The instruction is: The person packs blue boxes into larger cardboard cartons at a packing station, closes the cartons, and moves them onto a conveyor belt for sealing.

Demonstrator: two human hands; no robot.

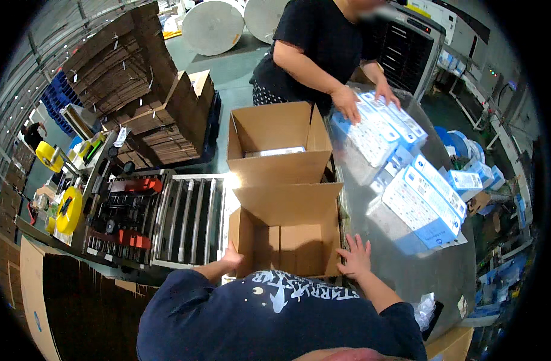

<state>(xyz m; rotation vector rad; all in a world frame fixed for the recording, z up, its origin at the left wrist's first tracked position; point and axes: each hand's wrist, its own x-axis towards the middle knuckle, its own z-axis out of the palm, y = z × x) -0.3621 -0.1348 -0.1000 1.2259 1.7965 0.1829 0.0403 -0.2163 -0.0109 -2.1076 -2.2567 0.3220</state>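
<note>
An open cardboard box point(302, 240), with nothing in it, stands in front of me, its far flap raised. My left hand point(232, 257) rests against the outside of its left wall, its fingers partly hidden but seemingly laid flat. At the right wall is my right hand point(355, 259), open, its fingers spread over the table edge and its thumb side by the box. Just beyond stands a second open cardboard box point(278, 171), with something white and blue lying inside.
On the metal table point(381, 259) lie stacks of white-and-blue cartons point(423, 201). Across it, a co-worker's hands point(347, 103) touch more cartons point(378, 129). Left are a roller conveyor point(191, 219) with a red-and-black machine, yellow tape rolls point(69, 210) and stacked flat cardboard point(161, 129).
</note>
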